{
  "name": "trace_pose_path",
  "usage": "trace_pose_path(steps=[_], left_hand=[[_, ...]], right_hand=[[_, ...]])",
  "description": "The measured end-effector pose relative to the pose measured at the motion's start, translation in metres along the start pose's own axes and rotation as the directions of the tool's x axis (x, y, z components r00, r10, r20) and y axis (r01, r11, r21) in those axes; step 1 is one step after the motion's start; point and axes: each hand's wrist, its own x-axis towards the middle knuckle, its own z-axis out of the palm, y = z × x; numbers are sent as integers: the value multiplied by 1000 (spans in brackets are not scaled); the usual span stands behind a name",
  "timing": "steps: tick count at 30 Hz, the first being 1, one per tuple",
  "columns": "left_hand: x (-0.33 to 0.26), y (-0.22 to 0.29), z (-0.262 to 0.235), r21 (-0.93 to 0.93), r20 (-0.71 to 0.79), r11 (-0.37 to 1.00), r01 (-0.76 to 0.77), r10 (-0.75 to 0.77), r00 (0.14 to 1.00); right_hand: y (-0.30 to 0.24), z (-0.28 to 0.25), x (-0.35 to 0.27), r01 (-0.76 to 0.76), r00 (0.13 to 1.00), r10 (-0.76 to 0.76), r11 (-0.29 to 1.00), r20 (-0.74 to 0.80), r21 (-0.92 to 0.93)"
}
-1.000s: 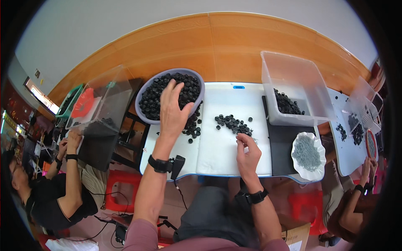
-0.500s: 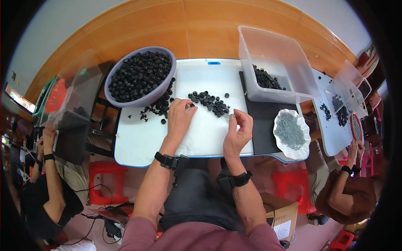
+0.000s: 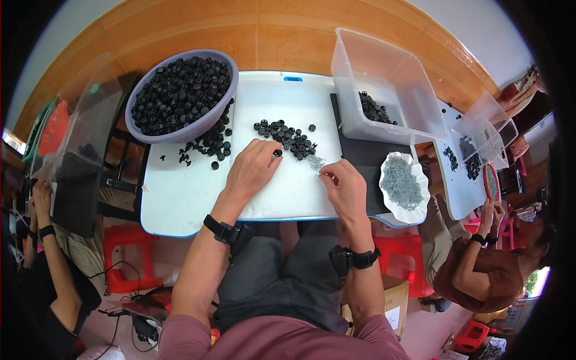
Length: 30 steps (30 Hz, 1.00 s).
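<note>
My left hand [image 3: 252,171] is over the white tabletop [image 3: 282,201], a small round black cap [image 3: 277,153] pinched between its thumb and fingertips. To its right, my right hand [image 3: 348,187] has thumb and forefinger pressed together at a little heap of thin grey-clear pieces [image 3: 315,161]. What it pinches is too small to make out. Just beyond both hands lies a loose pile of black caps [image 3: 291,139], with a single one apart at its far right.
At back left stands a lavender basket [image 3: 223,111] heaped with black caps, more scattered beside it. A clear plastic bin [image 3: 390,129] with some caps stands on a black mat [image 3: 366,159]. A white scalloped dish [image 3: 423,207] holds grey pieces. Co-workers sit at both sides.
My right hand has lowered to the grey pieces and its thumb and forefinger have closed. The left hand stays by the pile with its cap. The whole view has shifted a little.
</note>
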Motion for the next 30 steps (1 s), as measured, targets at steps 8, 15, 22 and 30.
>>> trace_pose_path(steps=[8,15,22,30], left_hand=[[1,-1,-2,-26,29,996,-89,89,996],[1,-3,-1,-44,17,995,-90,91,996],[1,-4,-2,-28,58,1000,-12,13,998],[5,-1,0,175,-8,984,16,-15,1000]], right_hand=[[-5,5,7,102,984,-67,971,166,-215],[-12,13,13,10,1000,-9,997,-18,71],[-14,39,19,-193,965,258,825,-50,531],[-12,58,13,-57,945,202,875,-256,480]])
